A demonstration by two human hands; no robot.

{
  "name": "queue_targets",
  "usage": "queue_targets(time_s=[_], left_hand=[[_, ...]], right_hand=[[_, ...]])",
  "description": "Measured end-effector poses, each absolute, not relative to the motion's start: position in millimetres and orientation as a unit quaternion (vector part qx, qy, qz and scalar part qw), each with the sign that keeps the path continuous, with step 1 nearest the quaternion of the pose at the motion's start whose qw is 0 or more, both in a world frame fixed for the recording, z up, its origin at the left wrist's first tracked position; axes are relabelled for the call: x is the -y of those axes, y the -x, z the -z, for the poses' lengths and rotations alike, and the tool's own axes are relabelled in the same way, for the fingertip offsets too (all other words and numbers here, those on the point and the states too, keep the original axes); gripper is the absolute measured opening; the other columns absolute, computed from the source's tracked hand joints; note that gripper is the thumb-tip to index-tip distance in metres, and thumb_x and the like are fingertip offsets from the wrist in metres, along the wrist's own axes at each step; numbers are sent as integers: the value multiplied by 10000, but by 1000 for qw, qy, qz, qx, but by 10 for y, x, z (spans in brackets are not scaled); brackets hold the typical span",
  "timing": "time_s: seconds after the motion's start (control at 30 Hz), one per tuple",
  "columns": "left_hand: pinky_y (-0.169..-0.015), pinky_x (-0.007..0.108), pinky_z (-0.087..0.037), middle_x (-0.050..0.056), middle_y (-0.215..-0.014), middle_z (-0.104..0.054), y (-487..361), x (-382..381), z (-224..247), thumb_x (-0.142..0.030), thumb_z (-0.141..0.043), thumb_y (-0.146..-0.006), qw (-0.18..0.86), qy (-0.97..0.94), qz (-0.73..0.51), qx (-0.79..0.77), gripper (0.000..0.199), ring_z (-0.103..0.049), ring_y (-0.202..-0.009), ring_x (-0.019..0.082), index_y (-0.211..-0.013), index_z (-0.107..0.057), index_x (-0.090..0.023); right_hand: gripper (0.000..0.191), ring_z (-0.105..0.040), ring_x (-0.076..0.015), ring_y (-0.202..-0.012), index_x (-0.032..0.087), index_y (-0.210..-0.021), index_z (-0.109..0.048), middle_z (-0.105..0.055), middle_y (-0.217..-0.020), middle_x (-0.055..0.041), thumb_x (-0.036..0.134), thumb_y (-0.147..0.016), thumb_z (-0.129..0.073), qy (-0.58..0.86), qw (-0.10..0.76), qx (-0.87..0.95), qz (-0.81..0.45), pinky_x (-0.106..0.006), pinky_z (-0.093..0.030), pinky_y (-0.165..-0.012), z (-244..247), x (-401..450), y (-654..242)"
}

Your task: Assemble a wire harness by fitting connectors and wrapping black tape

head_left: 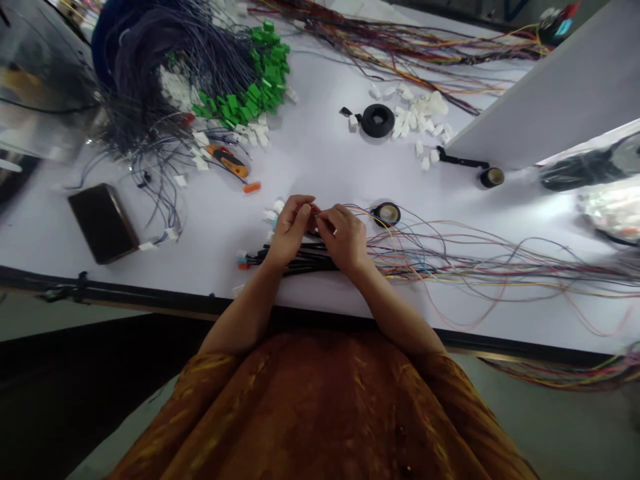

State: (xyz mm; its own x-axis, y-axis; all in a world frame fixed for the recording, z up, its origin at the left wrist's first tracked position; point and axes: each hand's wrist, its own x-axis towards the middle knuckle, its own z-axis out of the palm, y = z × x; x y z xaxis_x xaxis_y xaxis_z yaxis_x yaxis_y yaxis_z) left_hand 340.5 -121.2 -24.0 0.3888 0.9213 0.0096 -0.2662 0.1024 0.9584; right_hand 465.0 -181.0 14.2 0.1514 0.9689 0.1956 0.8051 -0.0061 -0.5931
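Note:
My left hand [291,230] is closed, thumb and fingers pinching a small red piece [314,209], perhaps a connector; the fingers cover most of it. Close beside it, my right hand [346,235] is closed in a pinch at the same piece, and a thin wire seems to end between its fingertips. Thin coloured wires [425,257] run off to the right from under and behind this hand. Beneath both wrists lies a bundle of black sleeved wires [310,261], with white, blue and orange connectors [243,260] at its left end.
A roll of black tape [388,214] lies right of my hands, a larger black roll [377,121] farther back. White connectors [415,120], green-ended wires [255,87], an orange-black cutter [229,161] and a phone-like dark slab [103,223] surround them. A white panel [545,93] stands right.

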Motion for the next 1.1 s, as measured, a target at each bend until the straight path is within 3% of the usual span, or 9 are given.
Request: queue_targets(time_s=[0.27, 0.5, 0.57, 0.67, 0.73, 0.9, 1.0, 1.1], left_hand=[[-570, 197, -488, 0, -826, -647, -3396, 1234, 197, -569, -695, -879, 693, -462, -442, -334, 377, -569, -627, 79, -1035, -638, -231], [-565, 193, -471, -2, -786, -637, -3193, 1099, 50, -504, -733, -870, 619, -524, -468, -351, 342, -553, -597, 70, -1017, -680, -200], [-559, 196, -461, 2, -764, -631, -3128, 1068, -11, -487, -734, -875, 591, -551, -471, -353, 336, -544, -590, 72, -1021, -696, -187], [-566, 205, -462, 7, -744, -632, -3072, 1061, -78, -472, -723, -888, 568, -580, -462, -356, 323, -547, -593, 82, -1034, -709, -185], [-587, 209, -473, 7, -753, -637, -3046, 1075, -102, -462, -714, -897, 549, -596, -459, -364, 312, -555, -604, 86, -1054, -718, -191], [-650, 211, -490, -4, -758, -639, -2974, 1124, -76, -429, -743, -878, 470, -632, -463, -405, 285, -568, -663, 96, -1068, -752, -216], [-609, 202, -485, -5, -765, -654, -3002, 1155, 10, -446, -777, -847, 543, -568, -480, -390, 322, -570, -630, 85, -1087, -731, -237], [-656, 198, -527, 18, -925, -721, -3110, 1203, 91, -375, -874, -747, 674, -452, -472, -344, 459, -648, -713, 87, -1149, -679, -267]], right_hand=[[199, -606, -166, -819, 193, -874, -676, -687, -884, -50, 233, -999, -527, 676, 354, 629, -151, -276, -406, -729, -106, 1827, -4617], [249, -613, -191, -857, 191, -902, -694, -689, -933, -61, 283, -1023, -496, 696, 248, 656, -153, -300, -407, -752, -446, 1898, -4633], [242, -615, -225, -948, 190, -991, -705, -691, -1013, -88, 320, -1023, -503, 712, 243, 650, -102, -339, -420, -833, -538, 1914, -4621], [328, -572, -267, -1160, 169, -1281, -621, -657, -1240, -139, 334, -1010, -539, 703, 238, 667, -71, -387, -402, -982, -528, 1852, -4550], [359, -592, -239, -1141, 166, -1344, -567, -665, -1254, -130, 339, -1044, -470, 685, 214, 686, -119, -353, -422, -943, -435, 1779, -4502], [346, -658, -166, -924, 209, -1131, -649, -724, -1081, -45, 353, -1095, -336, 684, 145, 685, -205, -285, -384, -719, -239, 1757, -4553], [328, -662, -162, -909, 212, -1111, -647, -729, -1080, -37, 345, -1093, -347, 697, 128, 677, -199, -286, -354, -685, -254, 1827, -4624], [331, -661, -169, -899, 210, -1119, -637, -728, -1085, -45, 331, -1096, -330, 705, 112, 673, -194, -288, -348, -667, -284, 1863, -4603]])
